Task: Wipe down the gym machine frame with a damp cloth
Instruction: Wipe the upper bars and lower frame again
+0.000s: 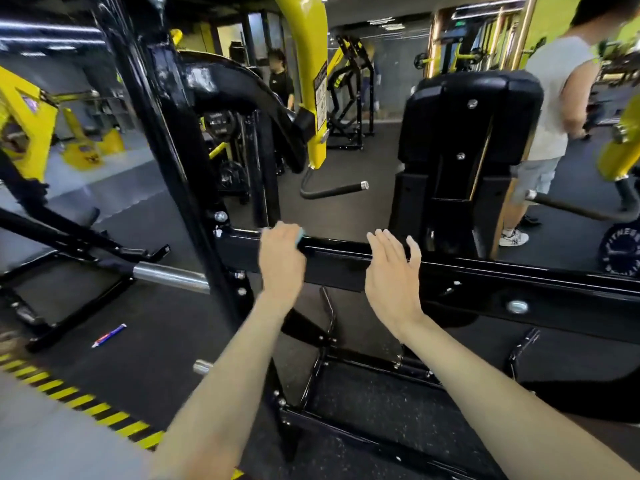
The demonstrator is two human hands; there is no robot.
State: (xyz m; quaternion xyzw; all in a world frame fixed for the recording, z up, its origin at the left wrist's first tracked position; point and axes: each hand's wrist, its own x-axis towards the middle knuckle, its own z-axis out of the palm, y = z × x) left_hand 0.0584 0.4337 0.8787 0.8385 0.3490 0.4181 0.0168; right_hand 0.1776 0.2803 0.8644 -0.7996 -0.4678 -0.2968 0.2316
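Left hand [281, 261] is gripping a teal cloth [300, 234] atop the black crossbar [332, 259], beside the upright post [173, 150]; right hand [393, 275] is spreading open against the crossbar. Pressing evenly along its length is looking wisest.

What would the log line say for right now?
left hand: holds cloth on bar | right hand: open, beside bar | step: wiping frame

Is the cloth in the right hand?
No, the teal cloth is gripped by the left hand on the black frame bar; the right hand is open.
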